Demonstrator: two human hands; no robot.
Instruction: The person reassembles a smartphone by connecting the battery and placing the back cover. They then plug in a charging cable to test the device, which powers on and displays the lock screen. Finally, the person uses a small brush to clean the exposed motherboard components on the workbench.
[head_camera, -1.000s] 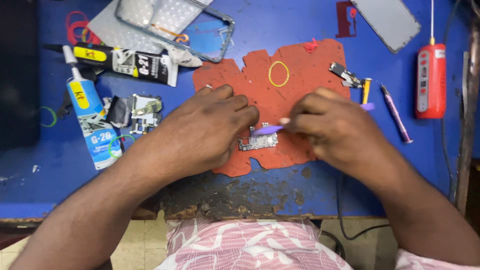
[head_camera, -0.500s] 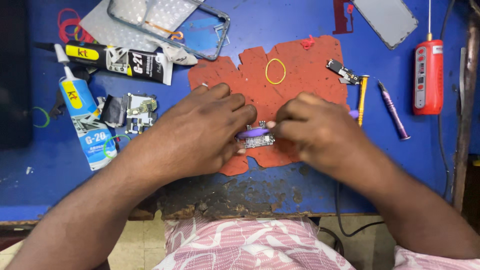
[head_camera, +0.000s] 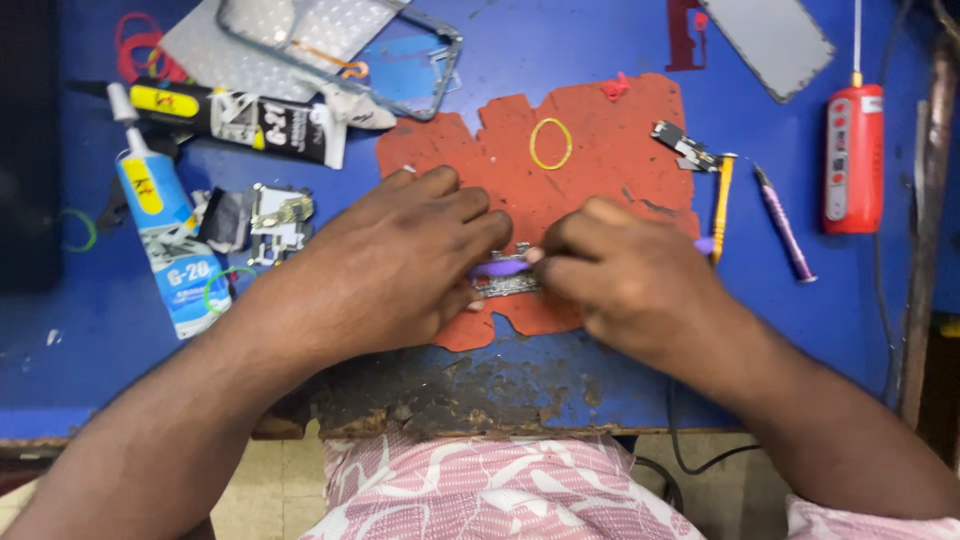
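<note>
Two hands meet over a small circuit board (head_camera: 505, 283) at the near edge of the red mat (head_camera: 600, 150): left hand (head_camera: 400, 265) pins it flat, right hand (head_camera: 625, 275) pinches a purple pry tool (head_camera: 500, 267) that wants shallow, gentle strokes.

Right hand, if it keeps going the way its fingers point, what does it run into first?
The right hand points left, so it would likely meet the left hand's fingers first, just past the small circuit board between them.

Mostly covered by left hand (head_camera: 400, 265) and right hand (head_camera: 625, 285): small board (head_camera: 505, 285), details too tiny to tell. Purple tool (head_camera: 500, 267) half buried between fingertips. Cut off at twelve o'clock: phone frame (head_camera: 420, 85).
</note>
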